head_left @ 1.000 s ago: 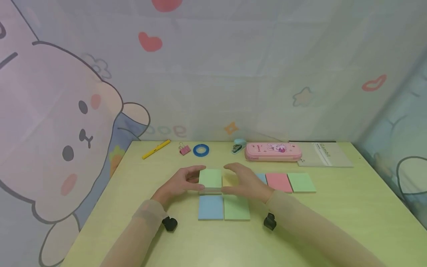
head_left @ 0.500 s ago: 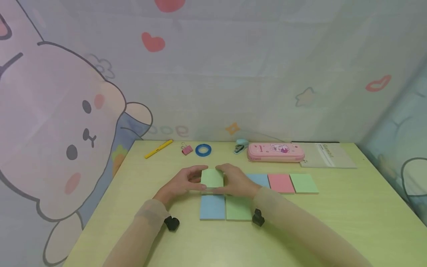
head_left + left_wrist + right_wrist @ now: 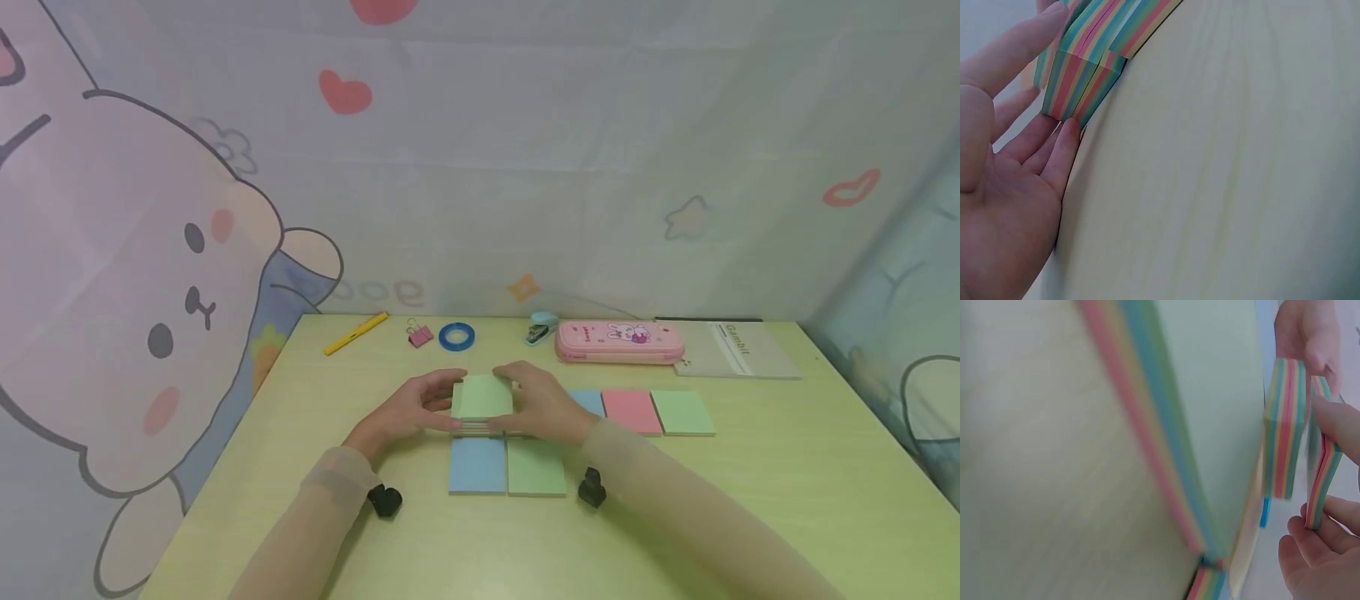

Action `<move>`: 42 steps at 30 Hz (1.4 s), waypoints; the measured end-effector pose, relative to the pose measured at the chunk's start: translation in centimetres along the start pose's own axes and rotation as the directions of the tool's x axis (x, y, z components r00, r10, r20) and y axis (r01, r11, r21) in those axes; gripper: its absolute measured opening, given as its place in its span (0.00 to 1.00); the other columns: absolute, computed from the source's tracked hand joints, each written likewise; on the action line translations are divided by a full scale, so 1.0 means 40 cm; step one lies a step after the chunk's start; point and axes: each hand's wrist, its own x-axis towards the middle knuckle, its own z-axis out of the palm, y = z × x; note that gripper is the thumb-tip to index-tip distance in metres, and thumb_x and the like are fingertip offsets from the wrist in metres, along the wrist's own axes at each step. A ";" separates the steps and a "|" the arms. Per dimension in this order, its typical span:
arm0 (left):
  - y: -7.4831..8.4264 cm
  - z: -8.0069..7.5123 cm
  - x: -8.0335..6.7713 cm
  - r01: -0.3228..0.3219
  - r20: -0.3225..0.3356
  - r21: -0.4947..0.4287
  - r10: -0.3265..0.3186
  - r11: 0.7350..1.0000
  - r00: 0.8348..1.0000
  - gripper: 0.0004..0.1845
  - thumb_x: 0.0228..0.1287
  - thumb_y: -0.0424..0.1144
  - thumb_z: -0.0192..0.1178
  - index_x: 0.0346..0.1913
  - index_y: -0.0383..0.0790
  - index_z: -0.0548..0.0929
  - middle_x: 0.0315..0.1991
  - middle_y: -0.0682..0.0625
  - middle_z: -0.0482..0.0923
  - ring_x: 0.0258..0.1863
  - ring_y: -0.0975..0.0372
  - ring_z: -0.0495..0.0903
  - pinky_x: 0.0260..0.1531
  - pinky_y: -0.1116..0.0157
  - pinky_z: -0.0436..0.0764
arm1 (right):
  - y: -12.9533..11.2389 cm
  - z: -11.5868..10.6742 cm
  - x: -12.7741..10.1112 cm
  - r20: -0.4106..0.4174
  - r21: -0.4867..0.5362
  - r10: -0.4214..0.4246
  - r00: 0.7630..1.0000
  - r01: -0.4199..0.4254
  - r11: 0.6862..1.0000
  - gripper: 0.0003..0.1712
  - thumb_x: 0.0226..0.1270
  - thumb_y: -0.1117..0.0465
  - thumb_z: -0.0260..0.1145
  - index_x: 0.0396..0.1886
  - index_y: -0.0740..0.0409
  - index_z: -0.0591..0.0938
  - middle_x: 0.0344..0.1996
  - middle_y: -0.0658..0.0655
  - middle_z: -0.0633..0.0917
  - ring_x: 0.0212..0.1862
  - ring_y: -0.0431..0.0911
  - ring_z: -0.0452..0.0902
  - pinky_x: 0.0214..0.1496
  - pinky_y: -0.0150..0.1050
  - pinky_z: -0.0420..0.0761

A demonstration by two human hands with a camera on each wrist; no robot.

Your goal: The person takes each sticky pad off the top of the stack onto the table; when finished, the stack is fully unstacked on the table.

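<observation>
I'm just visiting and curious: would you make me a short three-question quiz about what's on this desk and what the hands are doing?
1. True or false: both hands hold the stack of sticky notes from opposite sides.
2. Which colour is the pad lying beside the blue pad nearest the person? A) pink B) green C) yellow
3. Name the round blue thing at the far edge of the table, between the pink clip and the small stapler.

Key
1. True: the left hand and the right hand press it between them.
2. B, the green pad.
3. A roll of tape.
</observation>
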 end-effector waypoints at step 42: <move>0.001 0.002 0.000 0.062 -0.005 0.029 -0.062 0.998 0.998 0.45 0.62 0.32 0.76 0.79 0.34 0.66 0.79 0.37 0.64 0.75 0.42 0.69 0.71 0.54 0.75 | 0.157 -0.129 -0.423 0.016 -0.135 0.005 1.000 -0.003 0.991 0.49 0.55 0.43 0.84 0.69 0.65 0.77 0.67 0.61 0.81 0.68 0.61 0.76 0.72 0.61 0.75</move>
